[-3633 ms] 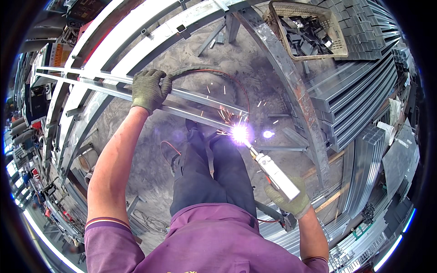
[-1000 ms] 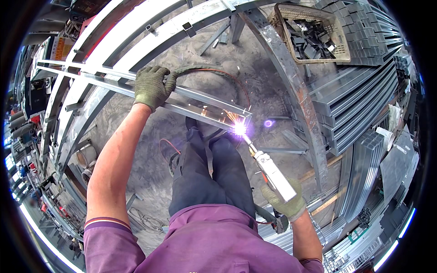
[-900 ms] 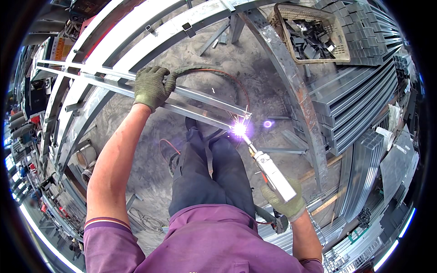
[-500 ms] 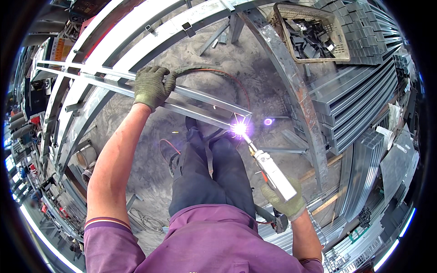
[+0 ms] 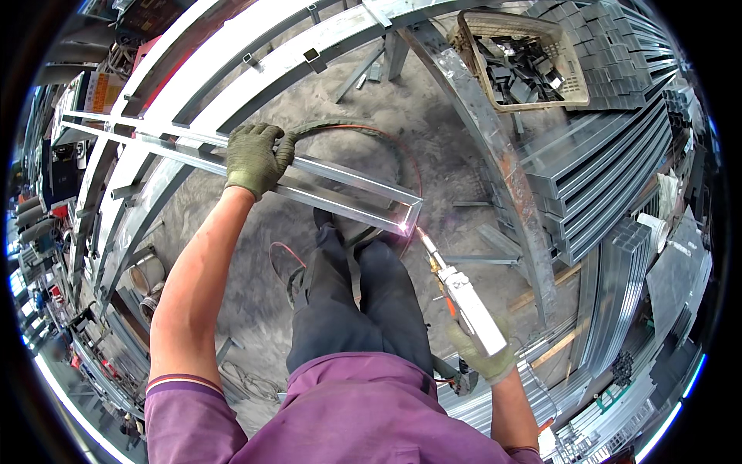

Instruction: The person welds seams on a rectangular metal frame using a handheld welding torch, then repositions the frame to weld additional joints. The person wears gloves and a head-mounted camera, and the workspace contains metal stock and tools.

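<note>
A long, narrow frame of metal tubes slants down from the left to a squared end in front of my legs. Wrapped over its tubes is my gloved left hand, closed on the frame. My right hand, also gloved, grips a white welding torch whose thin nozzle points up and left. The tip sits just beside the frame's near end corner, a small gap apart. At that corner a pinkish spot glows. The torch body hides part of my right fingers.
Steel rails curve across the upper left, under the frame's far end. A rusty beam stands right of the torch. Beyond it lie stacked metal profiles and a plastic crate of dark offcuts. A hose loops over the floor.
The bright purple-white flare at the frame's corner has died down to a small glow. My right hand has drawn the torch slightly down and right, away from the metal. My left hand still grips the frame.
</note>
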Motion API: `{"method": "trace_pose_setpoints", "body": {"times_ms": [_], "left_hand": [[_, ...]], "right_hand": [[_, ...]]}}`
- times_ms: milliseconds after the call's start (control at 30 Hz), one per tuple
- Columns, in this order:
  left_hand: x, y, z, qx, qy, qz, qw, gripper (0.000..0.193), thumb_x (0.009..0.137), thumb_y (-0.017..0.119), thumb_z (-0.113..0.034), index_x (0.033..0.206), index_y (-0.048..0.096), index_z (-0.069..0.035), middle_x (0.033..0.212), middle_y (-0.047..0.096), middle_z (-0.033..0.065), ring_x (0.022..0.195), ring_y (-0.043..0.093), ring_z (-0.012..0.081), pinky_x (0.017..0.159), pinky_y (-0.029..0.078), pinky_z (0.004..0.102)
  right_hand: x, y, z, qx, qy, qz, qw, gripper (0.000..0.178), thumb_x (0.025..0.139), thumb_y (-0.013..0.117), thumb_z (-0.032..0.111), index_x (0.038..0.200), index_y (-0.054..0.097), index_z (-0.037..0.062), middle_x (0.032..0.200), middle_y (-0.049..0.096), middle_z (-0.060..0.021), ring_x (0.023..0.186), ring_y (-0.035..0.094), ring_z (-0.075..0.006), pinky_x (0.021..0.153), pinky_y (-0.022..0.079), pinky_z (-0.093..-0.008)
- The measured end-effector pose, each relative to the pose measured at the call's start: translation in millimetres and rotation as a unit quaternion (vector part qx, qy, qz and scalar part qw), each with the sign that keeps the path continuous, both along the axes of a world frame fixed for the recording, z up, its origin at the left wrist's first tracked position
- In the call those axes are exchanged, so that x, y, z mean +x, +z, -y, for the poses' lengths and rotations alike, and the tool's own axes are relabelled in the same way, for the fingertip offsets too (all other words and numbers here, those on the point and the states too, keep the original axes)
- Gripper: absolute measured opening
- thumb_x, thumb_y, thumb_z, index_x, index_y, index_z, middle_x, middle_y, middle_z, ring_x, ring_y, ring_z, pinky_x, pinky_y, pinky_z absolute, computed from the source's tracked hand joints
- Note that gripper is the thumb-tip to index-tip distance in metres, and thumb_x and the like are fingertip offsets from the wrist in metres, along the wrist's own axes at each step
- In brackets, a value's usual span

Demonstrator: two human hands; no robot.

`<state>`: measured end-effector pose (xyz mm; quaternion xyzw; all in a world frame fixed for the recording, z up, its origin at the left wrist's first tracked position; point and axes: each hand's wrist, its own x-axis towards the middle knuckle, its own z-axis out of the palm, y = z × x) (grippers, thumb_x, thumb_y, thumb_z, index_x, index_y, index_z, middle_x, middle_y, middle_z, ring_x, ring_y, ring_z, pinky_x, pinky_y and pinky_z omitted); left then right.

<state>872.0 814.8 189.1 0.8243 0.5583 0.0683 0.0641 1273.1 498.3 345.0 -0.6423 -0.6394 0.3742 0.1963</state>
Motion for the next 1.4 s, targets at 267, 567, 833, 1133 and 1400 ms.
{"method": "trace_pose_setpoints", "body": {"times_ms": [267,567,833,1133,1400], "left_hand": [[1.2,4.1,0.7,-0.02,0.011,-0.005,1.0,0.037,0.104,0.07,-0.044,0.105,0.083,-0.01,0.102,0.079,0.0142,0.103,0.072,0.0401,0.1,0.051,0.0516],[1.8,3.8,-0.5,-0.017,0.006,0.0,1.0,0.037,0.104,0.07,-0.044,0.102,0.083,-0.009,0.098,0.078,0.0144,0.102,0.071,0.0403,0.099,0.05,0.0518],[-1.1,-0.3,-0.4,-0.002,-0.006,-0.001,1.0,0.031,0.106,0.07,-0.04,0.101,0.082,-0.012,0.099,0.078,0.0112,0.101,0.071,0.04,0.095,0.05,0.0518],[-1.1,-0.7,-1.6,-0.002,-0.01,-0.001,1.0,0.035,0.105,0.07,-0.043,0.1,0.082,-0.01,0.099,0.079,0.0122,0.102,0.072,0.0398,0.097,0.049,0.052],[-17.1,12.8,8.2,-0.059,-0.178,0.035,0.982,0.091,0.093,0.085,-0.055,0.162,0.05,-0.006,0.157,0.057,0.0235,0.146,0.052,0.0464,0.122,0.039,0.0574]], "right_hand": [[-11.0,-15.5,1.7,0.005,-0.034,-0.009,0.999,0.019,0.088,0.086,0.01,0.105,0.079,0.0063,0.084,0.073,-0.0111,0.069,0.074,-0.033,0.062,0.059,-0.0429],[-13.5,-15.6,1.3,-0.005,-0.044,0.003,0.999,0.02,0.089,0.088,0.016,0.104,0.079,0.0064,0.083,0.074,-0.0111,0.069,0.074,-0.0345,0.062,0.059,-0.0437],[-12.3,-12.0,0.0,-0.024,-0.043,0.004,0.999,0.022,0.09,0.088,0.018,0.104,0.078,0.0053,0.081,0.075,-0.0116,0.069,0.076,-0.0339,0.063,0.06,-0.0427],[-17.0,-14.2,10.8,-0.036,-0.114,-0.019,0.993,0.022,0.09,0.089,0.02,0.104,0.079,0.0067,0.083,0.075,-0.0113,0.071,0.076,-0.0344,0.065,0.06,-0.0431],[-15.3,-17.8,40.1,0.025,-0.197,-0.004,0.98,0.021,0.09,0.087,0.02,0.103,0.077,0.0073,0.085,0.074,-0.012,0.07,0.074,-0.0352,0.064,0.059,-0.0448]]}}
